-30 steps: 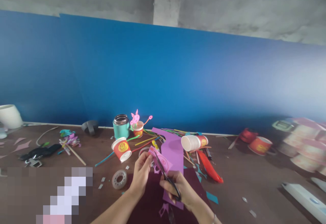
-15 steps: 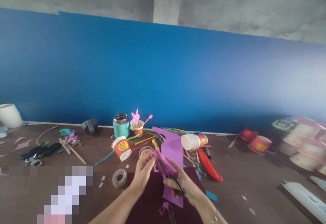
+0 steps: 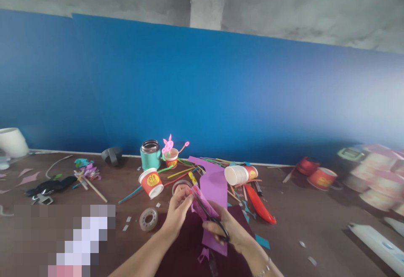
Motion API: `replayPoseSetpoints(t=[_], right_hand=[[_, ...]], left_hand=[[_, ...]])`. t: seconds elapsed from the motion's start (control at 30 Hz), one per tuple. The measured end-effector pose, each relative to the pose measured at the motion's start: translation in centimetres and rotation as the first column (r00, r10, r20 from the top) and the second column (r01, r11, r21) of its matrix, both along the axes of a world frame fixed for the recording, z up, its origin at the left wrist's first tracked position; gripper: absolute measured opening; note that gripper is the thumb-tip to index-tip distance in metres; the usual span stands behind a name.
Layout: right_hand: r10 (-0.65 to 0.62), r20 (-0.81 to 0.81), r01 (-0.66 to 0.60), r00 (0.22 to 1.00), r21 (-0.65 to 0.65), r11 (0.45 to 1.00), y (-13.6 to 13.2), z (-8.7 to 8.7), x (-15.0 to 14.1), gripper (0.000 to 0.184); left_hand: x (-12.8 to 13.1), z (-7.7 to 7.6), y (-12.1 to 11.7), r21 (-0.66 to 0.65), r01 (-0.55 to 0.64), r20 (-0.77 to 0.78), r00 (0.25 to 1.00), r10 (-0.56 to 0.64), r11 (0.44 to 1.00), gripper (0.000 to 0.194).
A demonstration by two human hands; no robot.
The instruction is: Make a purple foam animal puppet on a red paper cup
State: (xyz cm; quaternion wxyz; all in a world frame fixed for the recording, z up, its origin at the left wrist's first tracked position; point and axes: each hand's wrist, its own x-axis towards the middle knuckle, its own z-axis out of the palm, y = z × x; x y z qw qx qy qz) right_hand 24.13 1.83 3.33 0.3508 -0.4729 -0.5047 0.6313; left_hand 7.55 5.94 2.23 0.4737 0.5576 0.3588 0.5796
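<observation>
- Pink paper piece (image 3: 201, 201) is being held above the tabletop (image 3: 309, 222), over a dark maroon sheet (image 3: 186, 243).
- Left hand (image 3: 177, 213) is gripping the paper's left edge, fingers pinching it.
- Right hand (image 3: 224, 226) is working black-handled scissors (image 3: 214, 222), fingers curled through the loops; the blades are meeting the pink paper.
- A purple sheet (image 3: 214, 188) is lying just behind the hands.
- A tape roll (image 3: 148, 219) is lying near the left hand.
- A red paper cup (image 3: 151, 182) is sitting tilted beyond the tape roll; a teal jar (image 3: 150, 155) is standing farther back.
- A white cup (image 3: 240, 175) is lying on its side to the right, with a red tool (image 3: 260, 205) beside it.
</observation>
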Motion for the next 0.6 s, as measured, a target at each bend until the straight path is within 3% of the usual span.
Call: replayPoseSetpoints(t=[0.6], right_hand=[[-0.049,0.037,0.048,0.998,0.014,0.999,-0.42,0.0,-0.82,0.056]], left_hand=[[0.06,-0.49,0.0,-0.038,0.051,0.03,0.998,-0.05,0.998,0.024]])
